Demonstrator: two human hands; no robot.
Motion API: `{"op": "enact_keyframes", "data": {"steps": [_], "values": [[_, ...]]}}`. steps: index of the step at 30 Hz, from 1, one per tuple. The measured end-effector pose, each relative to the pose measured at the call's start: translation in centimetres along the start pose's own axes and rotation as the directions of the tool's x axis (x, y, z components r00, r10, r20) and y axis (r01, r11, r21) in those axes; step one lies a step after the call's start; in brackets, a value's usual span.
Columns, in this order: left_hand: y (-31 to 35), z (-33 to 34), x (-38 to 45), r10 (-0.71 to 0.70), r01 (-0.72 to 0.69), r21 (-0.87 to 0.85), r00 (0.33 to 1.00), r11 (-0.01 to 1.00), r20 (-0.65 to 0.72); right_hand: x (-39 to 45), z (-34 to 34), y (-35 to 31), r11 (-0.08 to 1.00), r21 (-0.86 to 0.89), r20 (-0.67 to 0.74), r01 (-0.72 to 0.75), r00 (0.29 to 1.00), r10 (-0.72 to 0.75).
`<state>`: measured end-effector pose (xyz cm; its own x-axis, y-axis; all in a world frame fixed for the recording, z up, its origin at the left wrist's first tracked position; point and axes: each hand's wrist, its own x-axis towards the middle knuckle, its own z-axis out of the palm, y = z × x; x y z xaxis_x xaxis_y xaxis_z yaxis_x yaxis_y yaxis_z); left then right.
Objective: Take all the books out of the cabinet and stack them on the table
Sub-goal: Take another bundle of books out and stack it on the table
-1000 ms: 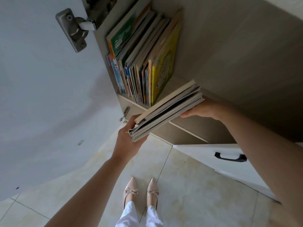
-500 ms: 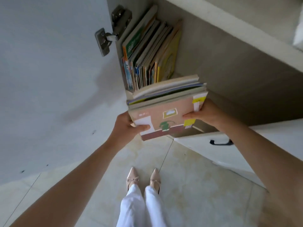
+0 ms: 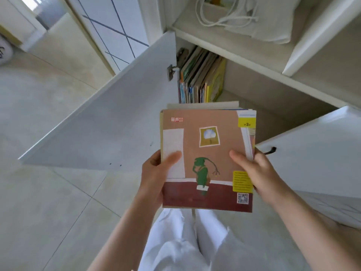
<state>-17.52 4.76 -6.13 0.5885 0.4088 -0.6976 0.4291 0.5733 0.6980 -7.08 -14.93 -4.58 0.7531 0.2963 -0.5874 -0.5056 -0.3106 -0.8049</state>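
Both hands are grasping a bundle of picture books (image 3: 208, 153) flat, outside the cabinet (image 3: 259, 90) and above the white trousers (image 3: 187, 243); the left hand (image 3: 156, 177) is clamping its 9 o'clock edge, thumb on the brown cover, and the right hand (image 3: 256, 173) is clamping the 3 o'clock edge likewise. At 12 o'clock the open compartment is holding a row of upright books (image 3: 201, 79) packed against its left wall beside the open door (image 3: 117, 122). The shelf (image 3: 234, 44) above is carrying a white drawstring bag (image 3: 259, 22).
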Motion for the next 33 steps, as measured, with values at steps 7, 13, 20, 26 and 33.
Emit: {"op": "enact_keyframes", "data": {"steps": [7, 13, 20, 26, 33], "values": [[0.8, 0.0, -4.6, 0.016, -0.019, -0.033, 0.996, 0.999, -0.091, -1.3, 0.4, -1.4, 0.991, -0.137, -0.018, -0.001, 1.0, -0.002], [-1.1, 2.4, -7.5, 0.091, -0.099, -0.027, 0.971, 0.995, -0.221, -1.6, -1.5, -3.5, 0.974, -0.207, 0.132, 0.093, 0.989, -0.067], [-5.6, 4.8, -12.8, 0.09, -0.197, -0.183, 0.878, 0.963, -0.47, -2.2, -2.5, -4.3, 0.906, -0.394, 0.346, 0.153, 0.938, -0.007], [-9.1, 3.2, -18.2, 0.042, -0.288, -0.257, 0.737, 0.923, -0.674, -4.8, 1.7, -4.3, 0.816, -0.511, 0.57, 0.27, 0.817, 0.087], [-13.6, 0.0, -24.7, -0.083, -0.411, -0.355, 0.55, 0.84, -0.831, -10.3, 8.1, -2.1, 0.729, -0.528, 0.757, 0.436, 0.631, 0.171]]}}
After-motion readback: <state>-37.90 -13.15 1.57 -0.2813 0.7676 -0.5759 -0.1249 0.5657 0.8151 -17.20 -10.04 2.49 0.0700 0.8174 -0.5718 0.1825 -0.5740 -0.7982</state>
